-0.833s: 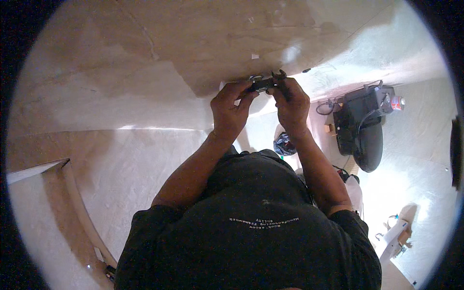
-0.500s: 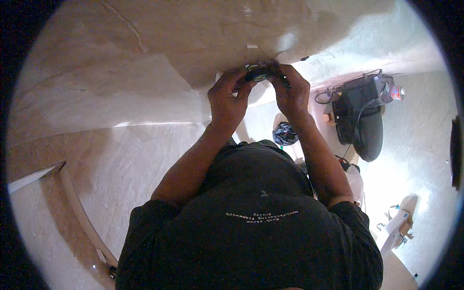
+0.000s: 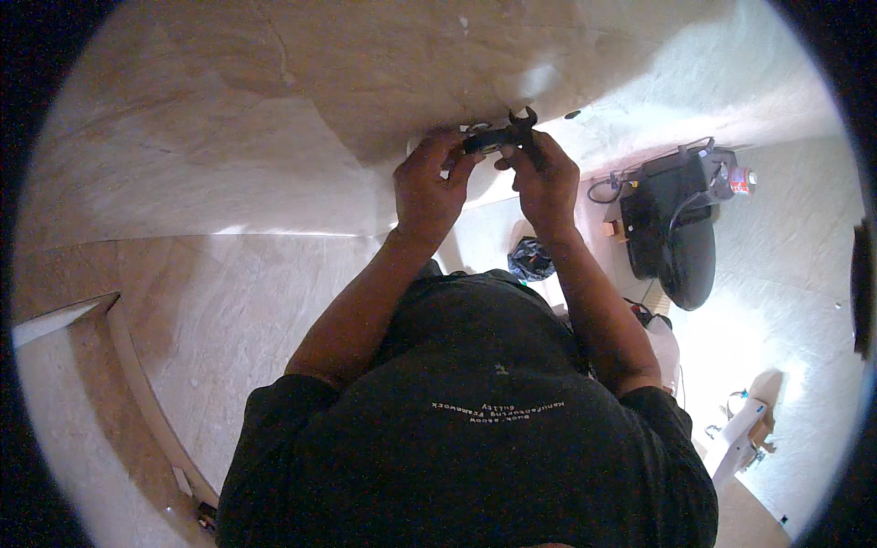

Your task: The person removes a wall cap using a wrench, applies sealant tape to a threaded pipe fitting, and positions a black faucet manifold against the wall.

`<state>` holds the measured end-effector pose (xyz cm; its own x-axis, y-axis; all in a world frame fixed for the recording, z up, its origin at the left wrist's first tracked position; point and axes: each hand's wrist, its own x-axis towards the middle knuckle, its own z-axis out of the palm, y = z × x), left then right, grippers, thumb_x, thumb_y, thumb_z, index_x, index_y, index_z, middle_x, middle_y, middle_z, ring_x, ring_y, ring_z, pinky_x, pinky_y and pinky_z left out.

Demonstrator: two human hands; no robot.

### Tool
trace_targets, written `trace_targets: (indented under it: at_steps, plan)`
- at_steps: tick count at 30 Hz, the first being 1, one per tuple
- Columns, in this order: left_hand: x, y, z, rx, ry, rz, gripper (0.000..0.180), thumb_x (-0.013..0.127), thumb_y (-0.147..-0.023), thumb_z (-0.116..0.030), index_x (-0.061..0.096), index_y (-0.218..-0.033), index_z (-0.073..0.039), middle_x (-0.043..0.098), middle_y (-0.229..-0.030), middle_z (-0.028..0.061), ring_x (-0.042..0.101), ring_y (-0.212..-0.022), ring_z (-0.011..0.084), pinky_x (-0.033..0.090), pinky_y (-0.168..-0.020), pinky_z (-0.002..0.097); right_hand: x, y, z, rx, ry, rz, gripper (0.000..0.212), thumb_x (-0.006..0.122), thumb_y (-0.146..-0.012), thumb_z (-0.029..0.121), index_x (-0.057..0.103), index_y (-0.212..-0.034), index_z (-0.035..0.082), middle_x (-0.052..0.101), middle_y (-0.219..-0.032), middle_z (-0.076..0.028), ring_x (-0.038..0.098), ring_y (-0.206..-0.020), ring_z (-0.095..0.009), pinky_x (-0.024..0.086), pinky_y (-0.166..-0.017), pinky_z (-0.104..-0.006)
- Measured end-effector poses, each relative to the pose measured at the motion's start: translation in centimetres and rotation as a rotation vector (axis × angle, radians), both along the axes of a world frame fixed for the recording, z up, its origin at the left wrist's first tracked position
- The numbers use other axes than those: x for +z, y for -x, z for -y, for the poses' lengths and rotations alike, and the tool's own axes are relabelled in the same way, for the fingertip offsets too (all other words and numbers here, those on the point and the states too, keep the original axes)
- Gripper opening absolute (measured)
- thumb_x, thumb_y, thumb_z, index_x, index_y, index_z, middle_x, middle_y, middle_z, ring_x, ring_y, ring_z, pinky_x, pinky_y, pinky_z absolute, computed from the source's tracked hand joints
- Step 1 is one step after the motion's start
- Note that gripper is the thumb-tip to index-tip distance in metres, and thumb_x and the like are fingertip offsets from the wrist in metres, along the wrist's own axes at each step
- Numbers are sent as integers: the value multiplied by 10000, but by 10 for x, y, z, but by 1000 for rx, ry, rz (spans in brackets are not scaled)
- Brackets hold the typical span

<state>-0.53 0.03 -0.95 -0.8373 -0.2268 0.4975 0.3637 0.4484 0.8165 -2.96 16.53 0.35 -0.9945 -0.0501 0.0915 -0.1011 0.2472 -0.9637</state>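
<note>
Both of my hands are raised in front of the stone-patterned tiled wall [image 3: 365, 100]. My right hand [image 3: 548, 187] is closed round a dark wrench [image 3: 523, 119], its forked jaw sticking up past the fingers. My left hand [image 3: 427, 183] pinches the left end of a dark bar-like piece [image 3: 484, 141] running across to the wrench. Whether the bar and the wrench are one tool, I cannot tell. Something shiny and small shows behind the bar, mostly hidden by it and my fingers.
A black toilet [image 3: 681, 242] stands to the right, with a red-and-white container [image 3: 742, 181] on it. Beyond my right forearm sits a black plastic bag [image 3: 532, 259]. A white fixture [image 3: 740, 438] is at lower right. A small dark spot [image 3: 573, 115] marks the wall.
The wrench's forked jaw has come into view above my right hand, which has turned and shifted slightly. My left hand has stayed nearly in place.
</note>
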Motion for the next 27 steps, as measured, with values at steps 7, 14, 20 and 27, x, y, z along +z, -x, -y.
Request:
trace_targets:
  at_steps: [7,14,20,27]
  plan:
    - [-7,-2,5,-46,-17,57,221,776,-862,-83,694,-1067,-66,739,-922,125,750,-807,243,591,-667,347,12,16,-2,15,-375,-745,156,646,-931,56,687,-1073,6,732,-869,-70,631,-630,-107,510,-599,-271]
    - [8,-4,7,-22,104,6,180,762,-876,-87,694,-1040,-57,742,-895,138,750,-781,236,582,-652,342,15,-6,10,-55,-42,121,139,675,-917,66,714,-1043,25,732,-929,-111,722,-783,-234,569,-716,-345]
    - [-1,0,8,-37,-61,128,150,781,-866,-116,684,-962,-54,720,-788,134,717,-686,268,562,-620,349,14,19,-1,66,-348,-674,200,668,-923,58,686,-1111,-8,722,-890,-119,620,-597,-179,514,-584,-317]
    - [18,6,12,-16,305,-103,143,776,-865,-112,686,-957,-50,736,-842,148,745,-755,276,575,-662,350,3,-1,6,18,-44,46,192,617,-970,155,696,-1102,40,743,-863,-96,694,-679,-201,544,-636,-334]
